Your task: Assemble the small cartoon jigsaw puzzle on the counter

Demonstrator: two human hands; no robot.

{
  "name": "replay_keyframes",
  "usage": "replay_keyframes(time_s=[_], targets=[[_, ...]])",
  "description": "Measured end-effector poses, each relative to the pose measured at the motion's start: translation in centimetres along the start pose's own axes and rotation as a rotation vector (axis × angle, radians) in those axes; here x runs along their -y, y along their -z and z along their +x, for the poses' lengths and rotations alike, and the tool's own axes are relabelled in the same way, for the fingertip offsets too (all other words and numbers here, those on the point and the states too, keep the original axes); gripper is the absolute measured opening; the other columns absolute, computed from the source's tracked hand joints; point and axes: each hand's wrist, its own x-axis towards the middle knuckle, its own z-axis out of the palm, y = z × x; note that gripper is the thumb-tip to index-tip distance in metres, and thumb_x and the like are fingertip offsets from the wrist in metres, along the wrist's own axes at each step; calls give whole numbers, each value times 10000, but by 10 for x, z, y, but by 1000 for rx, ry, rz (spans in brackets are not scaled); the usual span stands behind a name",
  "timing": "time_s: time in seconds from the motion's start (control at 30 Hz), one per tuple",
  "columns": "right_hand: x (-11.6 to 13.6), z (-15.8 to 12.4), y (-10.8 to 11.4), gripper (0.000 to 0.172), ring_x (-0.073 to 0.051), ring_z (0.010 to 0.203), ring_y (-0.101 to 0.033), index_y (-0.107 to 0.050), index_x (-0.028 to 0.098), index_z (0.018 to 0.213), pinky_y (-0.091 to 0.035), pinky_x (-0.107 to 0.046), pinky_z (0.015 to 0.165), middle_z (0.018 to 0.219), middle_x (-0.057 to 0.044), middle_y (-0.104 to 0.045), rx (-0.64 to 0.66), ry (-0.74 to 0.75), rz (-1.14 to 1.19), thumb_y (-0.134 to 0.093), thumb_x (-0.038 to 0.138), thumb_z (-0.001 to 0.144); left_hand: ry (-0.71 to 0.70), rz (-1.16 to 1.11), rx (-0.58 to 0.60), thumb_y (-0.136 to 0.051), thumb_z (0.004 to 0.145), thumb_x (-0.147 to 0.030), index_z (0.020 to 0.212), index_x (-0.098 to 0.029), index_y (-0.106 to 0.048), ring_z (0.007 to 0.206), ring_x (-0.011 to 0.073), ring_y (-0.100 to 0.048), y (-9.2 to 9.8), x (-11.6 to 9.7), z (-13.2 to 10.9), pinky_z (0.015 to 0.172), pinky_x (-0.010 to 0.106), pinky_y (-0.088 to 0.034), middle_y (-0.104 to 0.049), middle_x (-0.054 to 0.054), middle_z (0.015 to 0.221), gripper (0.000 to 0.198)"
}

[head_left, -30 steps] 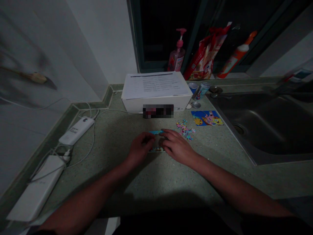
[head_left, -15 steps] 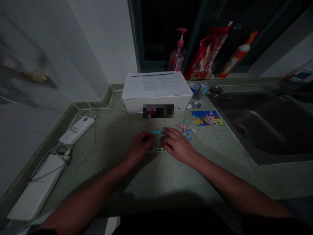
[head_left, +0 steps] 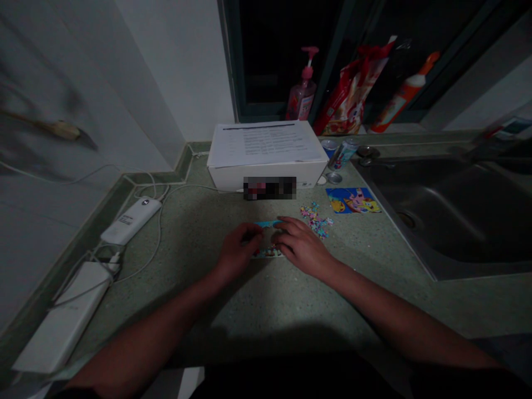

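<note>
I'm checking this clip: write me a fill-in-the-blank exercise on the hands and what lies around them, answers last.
1. The bare left hand and bare right hand are on either side of a small, flat, colourful board whose visible far edge is ____.
2. The loose pile of tiny multicoloured pieces lies nearer the ____ hand.
3. The flat blue cartoon card lies ____ that pile and the metal sink.
4. A printed white paper sheet lies on ____ of the white rectangular box.

Missing words: blue; right; between; top.

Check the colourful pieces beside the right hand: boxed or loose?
Loose: the colourful pieces lie scattered directly on the counter, with no container around them.
</note>
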Motion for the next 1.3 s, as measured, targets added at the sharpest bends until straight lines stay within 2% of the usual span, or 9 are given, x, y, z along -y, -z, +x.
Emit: replay_keyframes(time_s=[0.27, 0.53, 0.73, 0.97, 1.07, 1.2, 1.3], targets=[[0, -1, -2, 185, -344, 1420, -564, -778, 224, 998, -525, -564, 1150, 1307, -100, -720, 0, 36, 7, -638, 105, 978, 7, 7, 12, -665, 834, -341, 940, -192, -701, 781, 210, -686, -1, 2, 1, 630, 309, -566, -741, 70, 889, 187], [1, 1, -1, 132, -368, 1410, -573, -773, 193, 1075, -511, -587, 1168, 1304, -145, -726, -2, -21, -9, -746, 190, 946, -2, 7, 2, -654, 813, -334, 929, -185, -698, 771, 205, -688, -1, 1, 1, 646, 311, -570, -749, 71, 891, 194], [2, 2, -5, 138, -357, 1423, -566, -776, 210, 1055, -503, -598, 1171, 1298, -133, -732, 11, -59, 0, -768, 186, 920, 8, 13, 8, -657, 822, -319, 934, -187, -702, 815, 212, -699, -1, 2, 1, 640, 297, -566, -760, 85, 922, 178], [2, 3, -5, 117, -349, 1404, -582, -781, 210, 1048, -516, -573, 1162, 1296, -116, -736, -19, -25, -14, -703, 171, 970, -8, 38, 6, -649, 855, -300, 952, -192, -705, 760, 193, -688, 0, 6, 4, 645, 304, -571, -761, 66, 906, 156], [-1, 3, 1, 112, -341, 1395, -586, -782, 219, 1038, -518, -575, 1160, 1304, -111, -732, -52, -21, -15, -684, 194, 989, -28, 81, -20, -641, 869, -275, 958, -203, -707, 851, 219, -715, 5, 5, 6, 714, 339, -597, -771, 77, 953, 132], [-10, 2, 23, 149, -332, 1406, -572, -769, 234, 1095, -498, -604, 1173, 1348, -107, -712, -136, -50, -42, -641, 232, 1019, -134, 232, -60, -622, 910, -258, 1014, -223, -724, 934, 245, -731, 18, -2, 10, 865, 426, -612, -778, 89, 1016, 150], [-20, 0, 41, 187, -331, 1377, -592, -757, 238, 1154, -516, -615, 1146, 1333, -118, -718, -166, -71, -63, -618, 260, 1032, -245, 403, -16, -638, 916, -248, 1086, -229, -735, 1024, 269, -731, 29, -5, 15, 981, 480, -590, -777, 91, 1089, 196]])
